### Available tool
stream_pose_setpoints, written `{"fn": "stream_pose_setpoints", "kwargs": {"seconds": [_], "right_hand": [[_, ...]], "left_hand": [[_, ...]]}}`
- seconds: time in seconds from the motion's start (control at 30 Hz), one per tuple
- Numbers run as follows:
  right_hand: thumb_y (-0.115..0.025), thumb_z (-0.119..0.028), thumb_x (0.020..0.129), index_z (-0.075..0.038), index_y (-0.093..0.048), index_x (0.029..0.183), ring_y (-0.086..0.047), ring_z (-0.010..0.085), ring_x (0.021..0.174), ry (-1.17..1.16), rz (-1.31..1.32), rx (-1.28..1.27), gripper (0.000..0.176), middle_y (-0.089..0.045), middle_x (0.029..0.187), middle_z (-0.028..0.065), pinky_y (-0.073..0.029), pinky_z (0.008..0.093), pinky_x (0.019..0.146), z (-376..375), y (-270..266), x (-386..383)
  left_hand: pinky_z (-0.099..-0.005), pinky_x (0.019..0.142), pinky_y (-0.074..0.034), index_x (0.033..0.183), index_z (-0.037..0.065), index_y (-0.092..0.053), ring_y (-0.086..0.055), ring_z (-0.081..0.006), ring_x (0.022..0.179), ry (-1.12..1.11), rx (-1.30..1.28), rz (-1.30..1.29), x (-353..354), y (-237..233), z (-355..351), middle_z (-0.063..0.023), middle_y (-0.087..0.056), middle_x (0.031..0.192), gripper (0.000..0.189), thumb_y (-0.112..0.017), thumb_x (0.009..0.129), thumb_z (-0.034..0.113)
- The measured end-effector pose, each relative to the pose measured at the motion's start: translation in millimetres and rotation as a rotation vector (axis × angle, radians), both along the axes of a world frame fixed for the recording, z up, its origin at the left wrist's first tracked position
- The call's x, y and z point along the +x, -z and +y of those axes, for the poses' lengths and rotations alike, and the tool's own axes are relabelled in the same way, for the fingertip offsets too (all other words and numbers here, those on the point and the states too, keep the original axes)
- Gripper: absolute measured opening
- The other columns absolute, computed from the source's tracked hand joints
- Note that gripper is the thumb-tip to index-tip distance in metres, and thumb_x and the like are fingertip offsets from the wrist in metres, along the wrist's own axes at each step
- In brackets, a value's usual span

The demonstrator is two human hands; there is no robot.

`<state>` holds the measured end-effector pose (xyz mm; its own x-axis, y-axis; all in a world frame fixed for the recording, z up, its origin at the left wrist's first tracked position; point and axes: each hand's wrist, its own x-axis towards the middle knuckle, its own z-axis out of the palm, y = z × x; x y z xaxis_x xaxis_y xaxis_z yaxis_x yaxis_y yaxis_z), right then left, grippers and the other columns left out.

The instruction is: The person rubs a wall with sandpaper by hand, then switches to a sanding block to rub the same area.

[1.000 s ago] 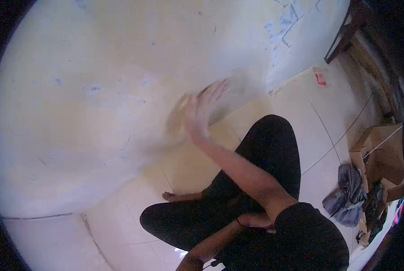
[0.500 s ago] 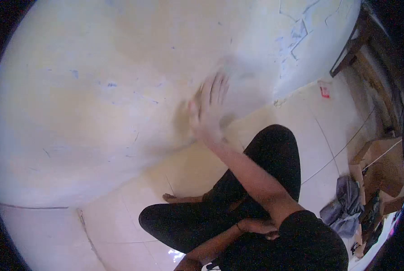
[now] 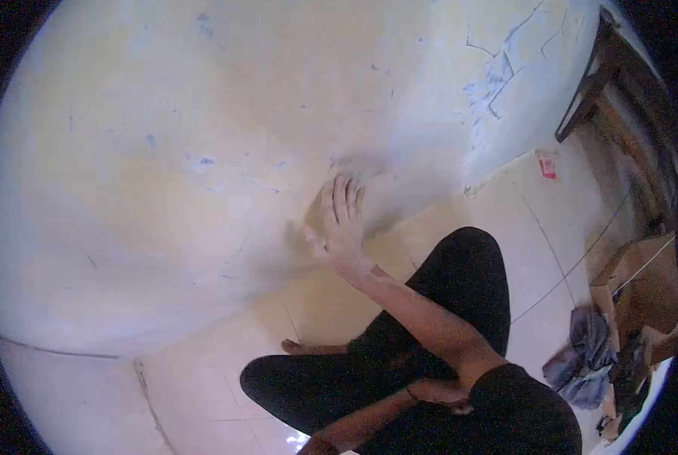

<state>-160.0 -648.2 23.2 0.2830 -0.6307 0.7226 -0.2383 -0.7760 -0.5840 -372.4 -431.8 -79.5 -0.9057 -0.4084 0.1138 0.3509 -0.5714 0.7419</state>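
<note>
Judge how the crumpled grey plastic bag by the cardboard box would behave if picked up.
The grey plastic bag would probably be floppy, since it lies in soft folds. Its glossy highlights suggest it may be somewhat slippery. It seems unlikely to roll, given its slumped shape; its contents are hidden, so weight is unclear.

- Right hand [image 3: 342, 220], mid-view, fingers stretched toward twelve against the patchy wall [image 3: 202, 114]; I can't make out anything under its palm.
- Left hand [image 3: 441, 392] rests at five o'clock, by the lap.
- Bare foot [image 3: 301, 348] on the tiled floor [image 3: 202, 364], between six and seven.
- Cardboard box [image 3: 650, 269] at three; crumpled dark bag [image 3: 591, 341] beside it, toward four.
</note>
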Motion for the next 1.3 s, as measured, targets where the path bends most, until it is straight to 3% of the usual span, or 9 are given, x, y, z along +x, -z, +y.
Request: {"fn": "stream_pose_setpoints", "kwargs": {"seconds": [0.13, 0.27, 0.33, 0.4, 0.57, 0.7, 0.93, 1.13, 1.3], "right_hand": [[-0.049, -0.035, 0.089, 0.010, -0.023, 0.142, -0.011, 0.0516, 0.138, 0.055, -0.096, -0.033, 0.074, -0.018, 0.148, 0.0325, -0.008, 0.0621, 0.110, -34, -100, -29], [-0.049, -0.036, 0.090, 0.009, -0.023, 0.143, -0.010, 0.0512, 0.138, 0.032, 0.135, -0.057, 0.073, -0.017, 0.149, 0.0324, -0.008, 0.0607, 0.111, -13, -8, -7], [-0.048, -0.035, 0.091, 0.007, -0.023, 0.143, -0.010, 0.0506, 0.138, -0.015, 0.154, -0.038, 0.072, -0.016, 0.149, 0.0320, -0.007, 0.0598, 0.111, 0, 24, -1], [-0.047, -0.034, 0.092, 0.007, -0.023, 0.143, -0.010, 0.0506, 0.138, 0.010, 0.013, 0.025, 0.070, -0.016, 0.149, 0.0317, -0.008, 0.0598, 0.111, 8, 0, 4], [-0.048, -0.032, 0.092, 0.010, -0.019, 0.143, -0.007, 0.0526, 0.138, 0.105, 0.007, -0.058, 0.072, -0.013, 0.150, 0.0325, -0.005, 0.0613, 0.111, -44, -95, -29], [-0.047, -0.030, 0.093, 0.007, -0.019, 0.145, -0.006, 0.0504, 0.139, 0.048, 0.063, -0.060, 0.070, -0.012, 0.151, 0.0310, -0.003, 0.0591, 0.112, -14, 6, -8], [-0.048, -0.034, 0.092, 0.009, -0.018, 0.144, -0.005, 0.0513, 0.139, 0.070, -0.121, -0.059, 0.074, -0.011, 0.151, 0.0314, -0.004, 0.0587, 0.112, -46, -104, -31], [-0.049, -0.031, 0.092, 0.006, -0.017, 0.145, -0.007, 0.0491, 0.140, -0.003, -0.003, 0.006, 0.073, -0.011, 0.151, 0.0302, -0.005, 0.0575, 0.113, 19, 31, 15], [-0.052, -0.036, 0.090, 0.010, -0.018, 0.143, -0.009, 0.0521, 0.138, 0.091, -0.013, -0.059, 0.078, -0.011, 0.150, 0.0326, -0.007, 0.0596, 0.112, -24, -87, -10]], "left_hand": [[-0.0275, 0.065, -0.040, 0.098, 0.005, -0.050, -0.045, -0.0126, 0.068, 0.001, -0.021, -0.040, 6, 6, 3, 0.0007, -0.046, 0.074, 0.034, -0.040, 0.100, 0.038], [-0.0276, 0.070, -0.042, 0.100, 0.004, -0.049, -0.048, -0.0139, 0.071, 0.028, 0.172, -0.114, -5, 8, 1, 0.0004, -0.049, 0.076, 0.036, -0.039, 0.100, 0.038], [-0.0281, 0.069, -0.040, 0.094, 0.005, -0.049, -0.046, -0.0138, 0.070, -0.584, -0.567, -0.215, -14, 17, 10, 0.0010, -0.047, 0.075, 0.036, -0.036, 0.101, 0.038], [-0.0280, 0.069, -0.040, 0.091, 0.006, -0.049, -0.044, -0.0133, 0.070, -0.571, -0.777, -0.210, -4, 21, 12, 0.0017, -0.045, 0.075, 0.037, -0.035, 0.101, 0.038], [-0.0274, 0.068, -0.040, 0.093, 0.006, -0.050, -0.042, -0.0115, 0.070, -0.041, -0.088, 0.101, 7, -6, -6, 0.0026, -0.043, 0.076, 0.036, -0.033, 0.102, 0.036], [-0.0267, 0.063, -0.039, 0.091, 0.006, -0.051, -0.041, -0.0102, 0.068, 0.000, 0.190, -0.064, 8, -42, -20, 0.0019, -0.044, 0.076, 0.037, -0.034, 0.103, 0.036], [-0.0270, 0.061, -0.039, 0.087, 0.006, -0.050, -0.044, -0.0107, 0.066, -0.038, 0.001, 0.012, 6, -4, -1, 0.0016, -0.046, 0.073, 0.032, -0.035, 0.102, 0.031], [-0.0270, 0.059, -0.038, 0.081, 0.007, -0.048, -0.042, -0.0114, 0.063, -0.178, -0.209, -0.099, 15, -30, -13, 0.0022, -0.044, 0.069, 0.032, -0.036, 0.101, 0.028], [-0.0255, 0.058, -0.036, 0.082, 0.008, -0.047, -0.039, -0.0109, 0.062, -0.041, -0.031, 0.015, 2, 5, -2, 0.0026, -0.042, 0.071, 0.033, -0.035, 0.101, 0.032]]}}
